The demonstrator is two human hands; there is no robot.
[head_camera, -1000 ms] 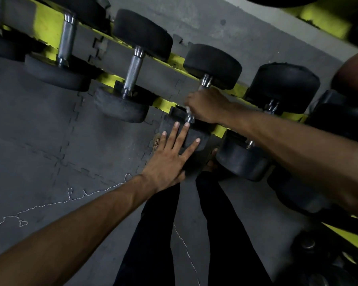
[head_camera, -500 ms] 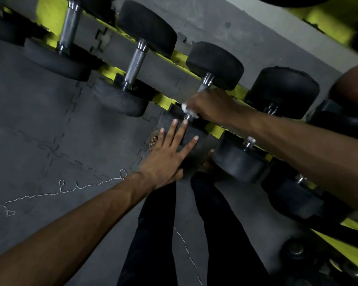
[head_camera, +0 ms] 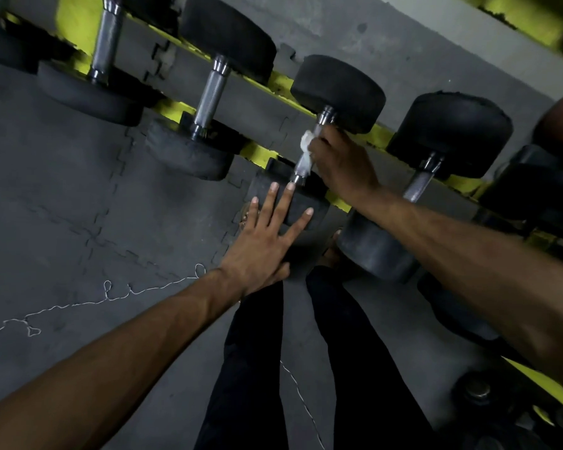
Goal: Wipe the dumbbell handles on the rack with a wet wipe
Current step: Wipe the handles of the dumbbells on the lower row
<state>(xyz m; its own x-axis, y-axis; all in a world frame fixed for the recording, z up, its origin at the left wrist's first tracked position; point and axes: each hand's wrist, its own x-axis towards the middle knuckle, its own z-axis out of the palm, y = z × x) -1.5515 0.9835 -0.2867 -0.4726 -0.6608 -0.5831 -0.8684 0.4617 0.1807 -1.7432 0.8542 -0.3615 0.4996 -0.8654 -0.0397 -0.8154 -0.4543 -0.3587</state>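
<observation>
White wet wipe [head_camera: 306, 147] is bunched round the steel handle [head_camera: 323, 119] of the dumbbell I am working on, on the upper half of the handle, just below the far rubber head [head_camera: 338, 92]. My right grip [head_camera: 342, 164] is curled round the handle over the wipe and pinches it against the steel; a tuft of wipe sticks out to the left of my knuckles. My left grip [head_camera: 260, 251] lies flat with its fingers straight and spread, pressing on the near rubber head [head_camera: 306, 204] of the same dumbbell, two fingertips close to the handle's near collar.

The dumbbell lies across the yellow rack [head_camera: 273, 81], far head at the back rail, near head at the front edge. Just beside it on either side rest more dumbbells, one with a knurled handle to the left [head_camera: 212, 92] and one to the right [head_camera: 420, 183]. Below the rack's front edge are grey floor mats [head_camera: 78, 206], a thin white string [head_camera: 111, 295] lying on them, and my black trouser legs [head_camera: 257, 368].
</observation>
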